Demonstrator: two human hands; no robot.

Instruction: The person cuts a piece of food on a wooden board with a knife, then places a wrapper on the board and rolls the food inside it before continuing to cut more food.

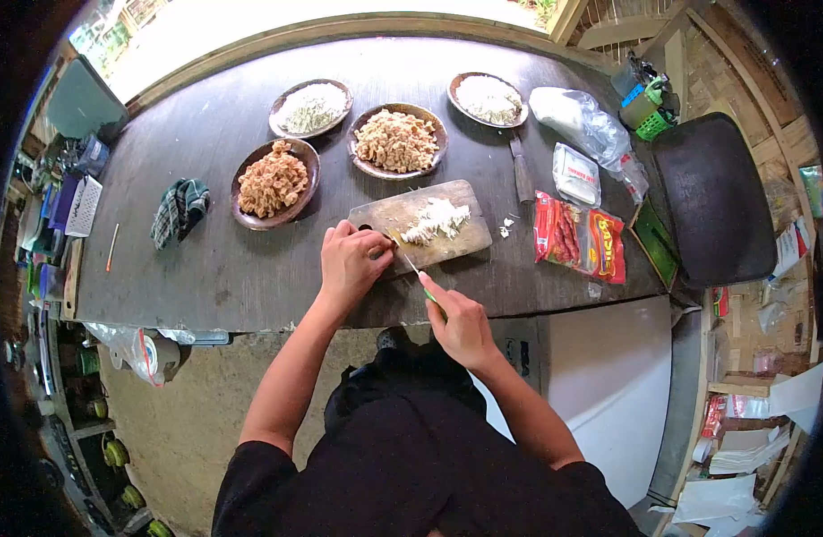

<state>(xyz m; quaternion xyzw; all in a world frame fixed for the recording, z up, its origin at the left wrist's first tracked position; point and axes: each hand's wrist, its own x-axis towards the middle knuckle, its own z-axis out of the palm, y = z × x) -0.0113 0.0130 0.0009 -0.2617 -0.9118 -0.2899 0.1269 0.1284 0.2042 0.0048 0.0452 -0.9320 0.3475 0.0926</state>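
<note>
My right hand (461,324) is closed around the green handle of a knife, whose blade (410,262) points up and left over the near edge of the wooden cutting board (468,243). At the board's left end, the fingers of my left hand (353,259) are bent round a small dark item, too small and covered to name. White chopped pieces (437,220) lie in a pile on the board, just beyond the knife tip. A few white bits (506,226) rest on the table right of the board.
Bowls of brown pieces (396,140), (273,180) and plates of white shreds (311,108), (488,98) stand beyond the board. A cleaver (522,170), red packets (579,237) and plastic bags (580,121) lie at right. A checked cloth (180,212) is at left.
</note>
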